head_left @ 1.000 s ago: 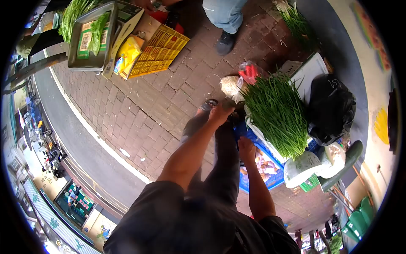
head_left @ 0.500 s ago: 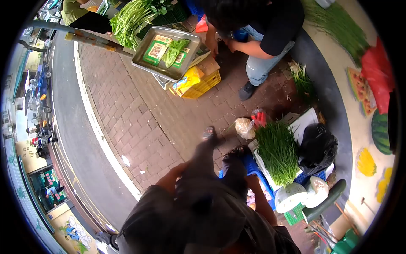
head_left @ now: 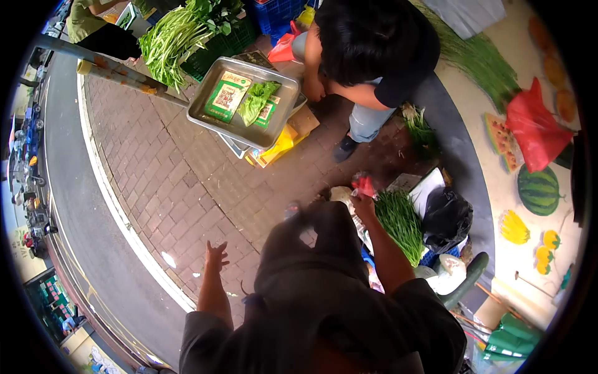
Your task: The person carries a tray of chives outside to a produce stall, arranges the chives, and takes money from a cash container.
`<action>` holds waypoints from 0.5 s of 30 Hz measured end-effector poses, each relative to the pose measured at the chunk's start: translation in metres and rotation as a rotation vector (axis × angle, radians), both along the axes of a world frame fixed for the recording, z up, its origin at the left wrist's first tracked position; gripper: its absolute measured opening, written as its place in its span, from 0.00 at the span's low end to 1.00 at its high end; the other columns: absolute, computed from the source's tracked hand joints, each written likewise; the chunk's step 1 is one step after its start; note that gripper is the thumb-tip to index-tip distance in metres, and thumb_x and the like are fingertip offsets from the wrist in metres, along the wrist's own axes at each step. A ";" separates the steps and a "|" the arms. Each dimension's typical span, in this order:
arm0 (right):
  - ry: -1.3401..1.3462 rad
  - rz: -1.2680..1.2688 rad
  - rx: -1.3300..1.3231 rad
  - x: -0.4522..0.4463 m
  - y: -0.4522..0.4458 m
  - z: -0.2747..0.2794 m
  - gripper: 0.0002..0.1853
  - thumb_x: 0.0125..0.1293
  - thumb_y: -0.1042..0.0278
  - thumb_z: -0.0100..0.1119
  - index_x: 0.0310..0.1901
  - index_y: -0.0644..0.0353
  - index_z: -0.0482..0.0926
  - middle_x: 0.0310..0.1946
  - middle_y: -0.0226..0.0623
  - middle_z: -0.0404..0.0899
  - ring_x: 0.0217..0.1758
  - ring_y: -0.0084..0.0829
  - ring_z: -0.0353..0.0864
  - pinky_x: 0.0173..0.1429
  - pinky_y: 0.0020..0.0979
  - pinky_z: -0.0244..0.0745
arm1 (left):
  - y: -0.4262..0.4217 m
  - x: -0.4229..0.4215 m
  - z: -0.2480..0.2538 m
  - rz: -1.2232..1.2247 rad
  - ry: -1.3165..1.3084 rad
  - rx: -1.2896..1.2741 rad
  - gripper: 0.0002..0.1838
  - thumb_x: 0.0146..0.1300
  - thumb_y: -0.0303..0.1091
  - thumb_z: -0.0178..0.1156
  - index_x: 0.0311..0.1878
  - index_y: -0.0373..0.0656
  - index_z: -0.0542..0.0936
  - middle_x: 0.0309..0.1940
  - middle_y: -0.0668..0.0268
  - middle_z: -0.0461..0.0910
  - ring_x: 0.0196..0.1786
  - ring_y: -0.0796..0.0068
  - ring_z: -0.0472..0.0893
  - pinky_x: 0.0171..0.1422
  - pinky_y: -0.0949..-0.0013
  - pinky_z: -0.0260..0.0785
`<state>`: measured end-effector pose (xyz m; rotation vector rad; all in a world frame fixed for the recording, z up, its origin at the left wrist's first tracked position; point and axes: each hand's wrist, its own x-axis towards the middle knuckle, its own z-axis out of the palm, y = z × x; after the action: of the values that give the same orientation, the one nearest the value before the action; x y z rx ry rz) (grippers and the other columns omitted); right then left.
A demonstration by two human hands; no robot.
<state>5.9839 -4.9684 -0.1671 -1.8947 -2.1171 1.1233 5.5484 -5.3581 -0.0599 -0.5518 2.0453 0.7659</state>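
My left hand (head_left: 216, 254) is held out over the brick pavement, fingers spread and nothing in it. My right hand (head_left: 364, 204) reaches forward to the top of a clear plastic bag (head_left: 341, 194) with pale contents. Right beside its fingertips is a red plastic bag (head_left: 363, 182). The fingers are small and partly hidden, so I cannot tell whether they grip the bag. Just right of this hand lies a bunch of long green chives (head_left: 398, 225). A black plastic bag (head_left: 446, 213) sits beyond the chives.
A metal tray (head_left: 198, 115) holding leafy greens (head_left: 258, 103) and printed cards rests on a stack ahead. Across from me, a person (head_left: 398, 68) bends forward. Cut winter melon (head_left: 450, 274) lies at right, by a painted wall (head_left: 498, 230). A pole (head_left: 124, 75) slants at left.
My left hand has come away from my leg and out to the left, fingers spread. My right hand has gone from beside my thigh forward to the bags. The view has shifted.
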 end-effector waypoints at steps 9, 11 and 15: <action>0.044 0.533 -0.148 -0.116 0.160 -0.099 0.14 0.57 0.66 0.63 0.47 0.49 0.79 0.45 0.38 0.81 0.47 0.40 0.82 0.47 0.40 0.79 | 0.079 0.049 0.038 0.067 0.161 0.013 0.22 0.61 0.38 0.65 0.55 0.34 0.78 0.37 0.59 0.84 0.32 0.72 0.82 0.37 0.68 0.76; -0.051 0.648 -0.124 -0.128 0.188 -0.115 0.11 0.60 0.67 0.60 0.46 0.50 0.80 0.45 0.39 0.81 0.49 0.41 0.82 0.48 0.40 0.79 | 0.107 0.059 0.057 0.163 0.151 0.022 0.25 0.62 0.41 0.64 0.58 0.36 0.77 0.40 0.60 0.84 0.36 0.72 0.82 0.41 0.68 0.76; 0.091 0.386 -0.097 -0.174 0.249 -0.131 0.07 0.60 0.68 0.57 0.39 0.52 0.82 0.39 0.41 0.81 0.46 0.43 0.83 0.47 0.41 0.79 | 0.144 0.054 0.034 0.149 0.154 0.017 0.18 0.63 0.42 0.64 0.38 0.32 0.83 0.24 0.62 0.83 0.27 0.75 0.82 0.34 0.71 0.73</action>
<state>5.8097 -4.7191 -0.2981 -1.4685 -2.4841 1.3720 5.6024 -5.2144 -0.0256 -0.6591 2.1546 0.9383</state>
